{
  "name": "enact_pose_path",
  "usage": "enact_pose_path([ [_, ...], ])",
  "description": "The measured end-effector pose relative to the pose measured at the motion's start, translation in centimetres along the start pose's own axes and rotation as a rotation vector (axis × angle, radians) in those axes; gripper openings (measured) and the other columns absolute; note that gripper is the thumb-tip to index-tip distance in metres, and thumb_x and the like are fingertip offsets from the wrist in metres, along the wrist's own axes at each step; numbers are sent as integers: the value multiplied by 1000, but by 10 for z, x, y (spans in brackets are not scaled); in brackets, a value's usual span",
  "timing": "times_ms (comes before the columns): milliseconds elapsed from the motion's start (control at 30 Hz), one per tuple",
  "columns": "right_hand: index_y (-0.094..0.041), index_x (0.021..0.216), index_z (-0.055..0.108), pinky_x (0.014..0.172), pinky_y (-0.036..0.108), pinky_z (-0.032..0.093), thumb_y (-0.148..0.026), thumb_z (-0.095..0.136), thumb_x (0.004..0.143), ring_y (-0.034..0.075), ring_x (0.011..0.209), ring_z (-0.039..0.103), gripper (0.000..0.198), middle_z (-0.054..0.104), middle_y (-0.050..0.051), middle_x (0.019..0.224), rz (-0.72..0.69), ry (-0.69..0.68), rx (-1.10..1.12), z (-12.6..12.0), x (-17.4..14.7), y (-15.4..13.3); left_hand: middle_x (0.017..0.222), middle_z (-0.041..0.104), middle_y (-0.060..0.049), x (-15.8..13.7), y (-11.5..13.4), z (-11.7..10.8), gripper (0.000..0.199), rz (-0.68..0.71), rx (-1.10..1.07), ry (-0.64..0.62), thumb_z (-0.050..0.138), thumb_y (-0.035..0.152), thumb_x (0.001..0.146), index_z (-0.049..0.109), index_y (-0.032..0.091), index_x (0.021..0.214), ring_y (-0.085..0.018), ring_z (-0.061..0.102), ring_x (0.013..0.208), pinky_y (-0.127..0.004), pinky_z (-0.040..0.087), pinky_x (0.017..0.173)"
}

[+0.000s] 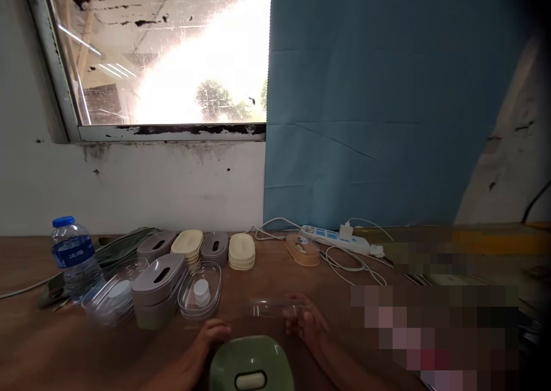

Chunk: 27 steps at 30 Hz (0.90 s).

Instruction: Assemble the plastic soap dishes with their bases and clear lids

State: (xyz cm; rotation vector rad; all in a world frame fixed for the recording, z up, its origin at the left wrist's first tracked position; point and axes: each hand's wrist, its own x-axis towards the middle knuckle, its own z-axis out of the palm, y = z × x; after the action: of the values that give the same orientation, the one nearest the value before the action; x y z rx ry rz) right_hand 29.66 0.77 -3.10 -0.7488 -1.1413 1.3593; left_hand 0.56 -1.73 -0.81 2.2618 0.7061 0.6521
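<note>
Our right hand [307,325] held the clear piece [269,308], best gripped lightly; our left hand [213,331], beside the green box [252,354], we couldn't read.

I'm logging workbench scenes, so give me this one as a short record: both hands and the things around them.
Left hand: beside a glossy, rounded green box; contact unclear
Right hand: holding a thin, clear plastic piece, blurred
Far left: clear plastic bottle with blue cap
Ahead of left hand: clear oval plastic tray with white round discs
Behind tray: stacked cream oval pieces
Back right: white plastic power strip
</note>
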Motion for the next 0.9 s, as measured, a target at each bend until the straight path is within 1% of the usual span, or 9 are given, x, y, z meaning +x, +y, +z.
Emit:
enact_pose_path([
  [67, -24, 87, 57, 59, 31, 43, -70, 55, 61, 15, 60, 50, 53, 57, 2, 74, 57, 42, 93, 3, 1, 4, 131, 32, -9, 0, 4, -2, 66, 31, 32, 41, 44, 61, 74, 24, 33, 129, -31, 36, 119, -41, 37, 94],
  [167, -21, 72, 56, 53, 28, 41, -79, 44, 58, 13, 52, 47, 61, 57, 2, 69, 158, 22, 142, 8, 2, 2, 128, 35, -9, 0, 12, -7, 56, 29, 156, 65, 46, 48, 79, 24, 32, 128, -28, 37, 117, -39, 36, 95],
  [267, -20, 71, 57, 43, 23, 34, -78, 39, 64, 9, 41, 38, 61, 46, -3, 52, 228, 6, 84, 11, 1, -5, 131, 31, -10, -1, 17, -9, 56, 26, 273, 71, 47, 38, 82, 20, 31, 130, -26, 32, 122, -38, 32, 99],
  [333, -19, 64, 58, 39, 21, 28, -73, 44, 66, 7, 38, 32, 56, 37, -6, 44, 245, 20, -35, 11, 0, -8, 131, 29, -11, 0, 17, -8, 60, 56, 341, 81, 48, 37, 81, 16, 29, 131, -26, 31, 122, -37, 33, 99],
  [500, -17, 60, 57, 37, 19, 26, -63, 53, 68, 6, 36, 30, 47, 37, -7, 41, 316, -49, -158, 8, 1, -7, 129, 37, -10, 3, 17, 2, 61, 296, 644, 151, 49, 40, 78, 24, 25, 131, -27, 30, 123, -41, 23, 102],
  [633, -15, 61, 57, 34, 18, 23, -60, 51, 71, 5, 33, 28, 46, 37, -7, 38, 332, -70, -275, 8, 6, -9, 119, 52, -4, 7, 30, 11, 50, 519, 863, 304, 49, 39, 80, 38, 22, 125, -20, 36, 119, -34, 16, 105],
  [700, -15, 60, 56, 33, 17, 22, -62, 49, 71, 4, 31, 27, 48, 38, -8, 37, 310, -97, -357, 11, 9, -11, 114, 57, -3, 10, 37, 14, 42, 559, 894, 376, 49, 32, 81, 42, 20, 120, -17, 40, 116, -31, 15, 105],
  [767, -15, 59, 55, 31, 17, 21, -64, 47, 70, 4, 29, 23, 51, 35, -8, 34, 305, -124, -425, 16, 12, -11, 112, 58, -3, 13, 42, 16, 38, 528, 871, 360, 47, 29, 82, 44, 18, 118, -16, 42, 113, -29, 17, 103],
  [900, -15, 55, 53, 27, 17, 19, -64, 46, 68, 4, 26, 21, 51, 32, -9, 32, 330, -100, -467, 27, 16, -10, 96, 64, 2, 18, 38, 24, 24, 510, 748, 222, 45, 26, 84, 51, 20, 107, -14, 50, 100, -29, 16, 99],
])
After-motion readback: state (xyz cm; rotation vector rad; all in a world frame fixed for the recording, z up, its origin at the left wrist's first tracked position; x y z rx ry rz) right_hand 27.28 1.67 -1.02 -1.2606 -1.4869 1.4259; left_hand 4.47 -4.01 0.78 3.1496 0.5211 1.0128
